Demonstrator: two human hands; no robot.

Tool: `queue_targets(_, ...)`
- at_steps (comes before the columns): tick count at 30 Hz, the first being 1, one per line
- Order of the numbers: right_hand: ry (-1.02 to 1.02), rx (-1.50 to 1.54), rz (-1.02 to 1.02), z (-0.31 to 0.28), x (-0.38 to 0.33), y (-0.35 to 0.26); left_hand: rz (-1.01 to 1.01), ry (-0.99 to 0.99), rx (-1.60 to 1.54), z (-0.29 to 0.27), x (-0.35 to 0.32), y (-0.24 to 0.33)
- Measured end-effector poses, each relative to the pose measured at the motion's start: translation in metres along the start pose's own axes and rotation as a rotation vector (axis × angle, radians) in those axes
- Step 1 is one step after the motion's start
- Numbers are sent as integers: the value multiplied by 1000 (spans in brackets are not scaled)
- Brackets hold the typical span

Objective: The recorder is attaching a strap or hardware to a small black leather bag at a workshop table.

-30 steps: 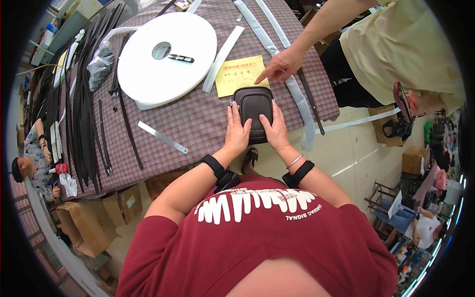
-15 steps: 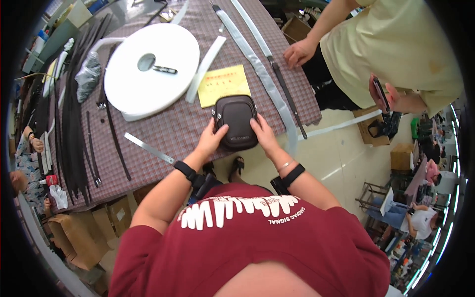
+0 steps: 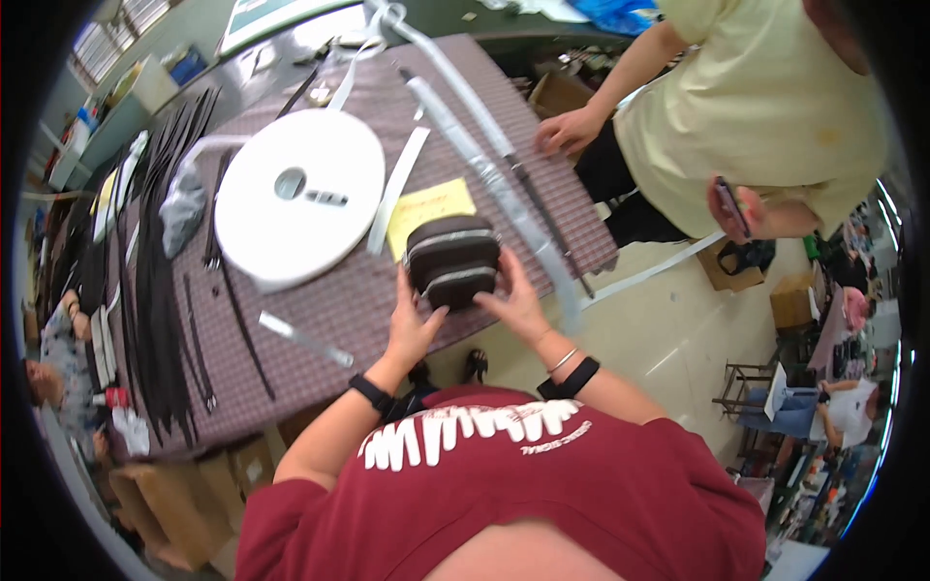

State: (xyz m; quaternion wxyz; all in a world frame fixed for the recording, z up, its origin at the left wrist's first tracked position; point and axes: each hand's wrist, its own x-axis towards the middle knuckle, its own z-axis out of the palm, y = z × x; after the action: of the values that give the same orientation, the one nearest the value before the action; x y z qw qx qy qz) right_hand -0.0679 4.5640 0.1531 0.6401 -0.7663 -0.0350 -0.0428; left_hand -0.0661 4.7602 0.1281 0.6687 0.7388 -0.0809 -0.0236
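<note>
Far left, a person's arm (image 3: 70,315) reaches in at the counter edge; white bag (image 3: 131,433) at the near corner. Bundle of black straps (image 3: 155,329) runs down that side, grey bag (image 3: 181,211) lying just beside it. Two thin black straps further in. White roll (image 3: 300,230) flat on the checked cloth of the counter (image 3: 360,302), black snips (image 3: 329,198) on top next to its hole. Metal strip (image 3: 306,339) lies near side of the roll. White strip (image 3: 398,192) just right of the roll. Left hand (image 3: 414,321) part-closed on the pouch's left side, fingers along it, thumb at the lower corner. Yellow paper (image 3: 431,211) on the cloth, lower part hidden by the pouch (image 3: 451,259). Pouch is dark, zipped, over the near counter edge, tilted so top and zips show; can't tell if it touches the cloth. Right hand (image 3: 519,302) part-closed on its right side, thumb at the bottom corner. Wrapped strap (image 3: 484,174) and dark strap (image 3: 542,215) further right. Co-worker's hand (image 3: 570,130) at the counter edge, other one gripping a phone (image 3: 730,206). Carton (image 3: 738,274) on the floor below.
</note>
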Motion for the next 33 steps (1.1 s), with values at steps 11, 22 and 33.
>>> queue_targets(11,17,-68,27,17,-17,33,-54,6,-142,-6,-12,-14)
queue_targets(22,-92,-225,47,10,-20,10,-167,-51,46,-24,-7,-11)
queue_targets(33,68,12,240,-5,-8,15,-113,-146,93,-8,34,-7)
